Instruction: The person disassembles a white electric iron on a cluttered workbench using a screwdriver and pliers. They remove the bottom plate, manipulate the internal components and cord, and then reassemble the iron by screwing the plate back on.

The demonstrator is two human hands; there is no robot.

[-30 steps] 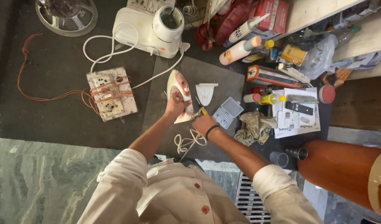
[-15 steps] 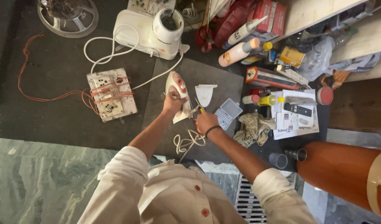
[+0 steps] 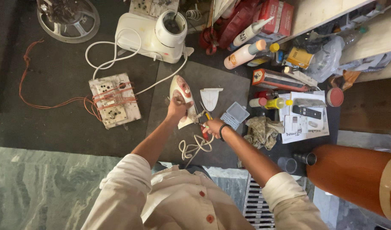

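My left hand (image 3: pixel 177 108) clamps its fingers on a white and pink iron (image 3: pixel 182 96) lying on the dark mat (image 3: pixel 229 81). My right hand (image 3: pixel 211 127) grips a screwdriver (image 3: pixel 205 121) at the iron's rear. A removed white cover (image 3: pixel 211 98) lies just beside the iron, so it looks partly opened; its cord (image 3: pixel 195 147) is coiled nearer me.

A small appliance repair workshop on the floor: around the dark work mat (image 3: pixel 221 81) lie a white mixer base (image 3: pixel 155 36), a wired switchboard (image 3: pixel 114 100) to its left, sealant tubes (image 3: pixel 246 51) and parts boxes (image 3: pixel 276 79) to its right.
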